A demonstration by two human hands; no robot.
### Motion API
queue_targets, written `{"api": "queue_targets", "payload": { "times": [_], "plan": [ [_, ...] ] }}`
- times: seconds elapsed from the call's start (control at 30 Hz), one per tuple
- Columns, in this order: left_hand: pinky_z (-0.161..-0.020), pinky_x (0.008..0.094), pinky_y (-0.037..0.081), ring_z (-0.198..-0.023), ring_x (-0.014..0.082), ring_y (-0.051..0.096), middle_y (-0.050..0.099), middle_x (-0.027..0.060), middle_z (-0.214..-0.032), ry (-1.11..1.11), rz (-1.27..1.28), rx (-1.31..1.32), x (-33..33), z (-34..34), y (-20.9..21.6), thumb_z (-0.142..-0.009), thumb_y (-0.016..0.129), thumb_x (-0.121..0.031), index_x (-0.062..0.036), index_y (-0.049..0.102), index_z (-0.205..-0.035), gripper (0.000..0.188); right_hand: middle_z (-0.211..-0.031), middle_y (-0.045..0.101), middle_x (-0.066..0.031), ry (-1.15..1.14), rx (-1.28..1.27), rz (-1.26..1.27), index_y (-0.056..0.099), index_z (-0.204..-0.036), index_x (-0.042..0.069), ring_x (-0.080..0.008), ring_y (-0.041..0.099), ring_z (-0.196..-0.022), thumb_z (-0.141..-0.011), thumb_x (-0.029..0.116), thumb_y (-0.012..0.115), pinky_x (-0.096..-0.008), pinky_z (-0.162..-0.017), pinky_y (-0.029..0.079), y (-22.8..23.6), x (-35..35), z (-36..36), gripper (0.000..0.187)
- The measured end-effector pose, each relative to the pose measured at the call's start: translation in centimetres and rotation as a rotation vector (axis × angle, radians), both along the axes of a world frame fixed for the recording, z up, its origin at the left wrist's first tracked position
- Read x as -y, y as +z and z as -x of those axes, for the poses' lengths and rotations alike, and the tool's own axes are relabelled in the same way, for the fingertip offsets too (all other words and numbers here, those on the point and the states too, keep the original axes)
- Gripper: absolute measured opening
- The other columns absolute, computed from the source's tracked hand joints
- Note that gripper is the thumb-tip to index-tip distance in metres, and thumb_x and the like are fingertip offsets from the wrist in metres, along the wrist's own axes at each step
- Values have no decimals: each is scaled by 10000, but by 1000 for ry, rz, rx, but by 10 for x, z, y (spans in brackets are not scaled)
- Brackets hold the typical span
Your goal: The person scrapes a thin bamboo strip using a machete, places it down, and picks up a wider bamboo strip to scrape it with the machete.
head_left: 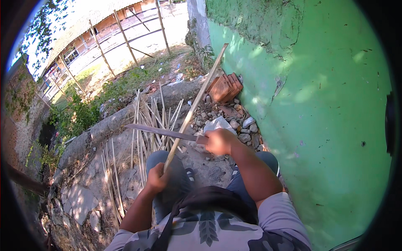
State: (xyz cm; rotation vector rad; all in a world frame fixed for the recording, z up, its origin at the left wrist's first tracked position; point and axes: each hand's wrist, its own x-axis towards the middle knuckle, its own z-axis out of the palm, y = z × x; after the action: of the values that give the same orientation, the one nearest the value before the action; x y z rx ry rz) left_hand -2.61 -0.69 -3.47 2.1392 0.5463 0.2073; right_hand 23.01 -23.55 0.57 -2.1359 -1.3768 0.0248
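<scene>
Head view: left hand (157, 180) grips the strip (196, 102); right hand (220, 142) grasps the knife (161, 131) across it. Sound practice requires shallow strokes away from the left hand.

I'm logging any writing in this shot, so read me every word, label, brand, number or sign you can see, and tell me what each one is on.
No readable text anywhere in view.
Machete and bamboo strip: no lettering visible.
Green wall: stains and cracks, no legible sign.
Shirt: leaf-like print, no words visible.
Distant litter scraps: too small to tell whether they carry print.
</scene>
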Motion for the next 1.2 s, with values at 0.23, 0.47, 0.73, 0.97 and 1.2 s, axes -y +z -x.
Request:
{"api": "queue_targets", "payload": {
  "times": [0.23, 0.47, 0.73, 0.97, 1.2],
  "plan": [
    [-581, 319, 447, -667, 93, 515, 597, 26, -708, -10, 23, 59, 5, -4, 9, -965, 658, -230, 14, 626, -941, 248, -749, 687, -129, -59, 338, 11, 645, -877, 117, -370, 690, -745, -830, 396, 713, -508, -646, 531, -1, 1, -12, 292],
    [-607, 300, 406, -679, 81, 456, 523, -32, -722, 29, 129, 58, 2, -4, 6, -998, 635, -238, -28, 612, -920, 225, -815, 709, -137, -12, 96, -55, 642, -942, 99, -379, 695, -801, -916, 375, 669, -503, -685, 525, 17, -2, 18, 279],
    [-585, 349, 453, -635, 136, 536, 612, 94, -699, 41, -57, 21, 3, -8, 2, -952, 683, -260, 20, 636, -944, 285, -730, 685, -112, -183, 183, -249, 659, -924, 133, -364, 680, -698, -906, 362, 693, -481, -625, 524, -5, -6, -10, 232],
    [-583, 336, 446, -642, 127, 528, 601, 65, -694, 44, -32, -18, 8, -4, 12, -954, 686, -254, 17, 642, -973, 275, -729, 690, -94, -9, 211, -271, 652, -880, 127, -357, 682, -701, -879, 373, 716, -478, -631, 516, 5, -9, 11, 254],
    [-574, 329, 435, -636, 114, 501, 584, 48, -689, 26, -47, -7, 12, -7, 15, -964, 684, -242, 16, 635, -967, 263, -759, 696, -78, -116, 189, -196, 636, -860, 128, -342, 679, -734, -882, 389, 711, -474, -678, 512, -4, -7, -9, 273]
  ]
}}
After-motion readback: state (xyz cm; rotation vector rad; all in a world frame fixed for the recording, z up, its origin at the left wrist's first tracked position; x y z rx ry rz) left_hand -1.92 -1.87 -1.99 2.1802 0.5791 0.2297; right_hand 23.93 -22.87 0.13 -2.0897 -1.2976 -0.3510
